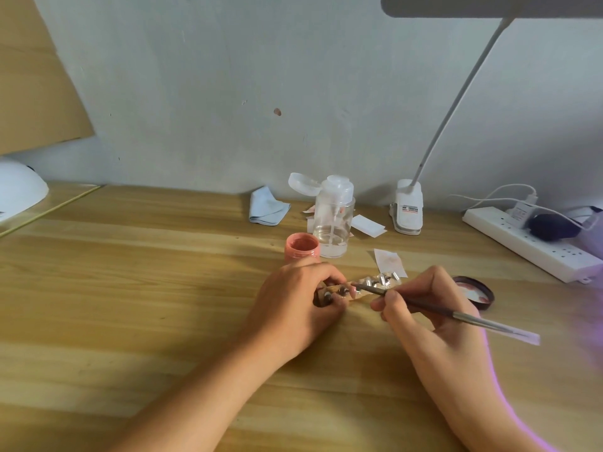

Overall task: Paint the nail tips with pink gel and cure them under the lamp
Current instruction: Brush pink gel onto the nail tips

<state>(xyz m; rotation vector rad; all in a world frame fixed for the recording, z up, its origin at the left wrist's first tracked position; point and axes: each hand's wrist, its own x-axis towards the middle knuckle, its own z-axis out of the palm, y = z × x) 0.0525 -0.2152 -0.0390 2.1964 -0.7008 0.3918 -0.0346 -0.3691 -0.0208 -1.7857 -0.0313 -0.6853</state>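
- Strip of pale wood carrying clear plastic nail tips [380, 281]: left hand [293, 298] grips its left end, and its long axis runs rightward from that hand.
- Right hand [434, 316] pinches thin dark-handled brush [473, 320], bristles pointing left onto the strip, just beside left hand.

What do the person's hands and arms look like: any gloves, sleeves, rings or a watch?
Both are bare. The left hand and right hand wear no gloves, and no rings show. The left forearm and right forearm show no sleeve down to the frame's edge, and no watch or bracelet. Purple glare tints the right forearm's outer edge.
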